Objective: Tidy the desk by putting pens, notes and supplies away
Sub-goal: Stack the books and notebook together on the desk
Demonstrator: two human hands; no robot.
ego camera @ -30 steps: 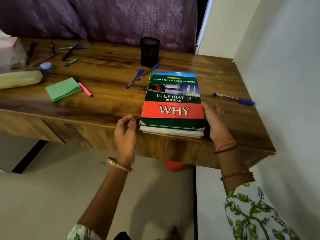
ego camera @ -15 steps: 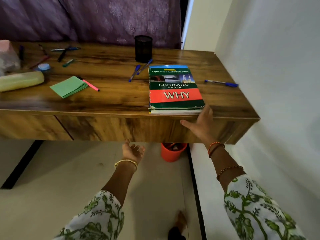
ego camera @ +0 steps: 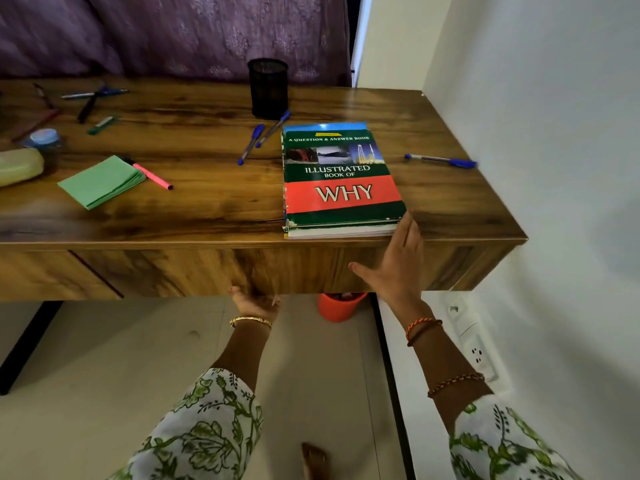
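Observation:
A stack of books [ego camera: 341,181] topped by a green and red "WHY" cover lies at the front edge of the wooden desk [ego camera: 194,209]. My right hand [ego camera: 394,268] is flat and open against the desk's front, fingertips touching the stack's near right corner. My left hand [ego camera: 254,301] reaches under the bottom edge of the drawer front [ego camera: 207,271], its fingers hidden beneath it. Two blue pens [ego camera: 263,136] lie left of the books, and another blue pen [ego camera: 441,161] lies to the right. A black mesh pen holder [ego camera: 267,87] stands at the back.
Green notes [ego camera: 102,181] and a pink pen [ego camera: 152,176] lie at left, with several pens [ego camera: 90,100], a small jar [ego camera: 45,138] and a yellow pouch [ego camera: 17,166] farther left. An orange bin [ego camera: 341,306] stands under the desk. A white wall with sockets [ego camera: 478,355] is on the right.
Both hands let go of the book stack and dropped. The left hand went down below the desk and now reaches under the drawer front; the right stays at the stack's corner.

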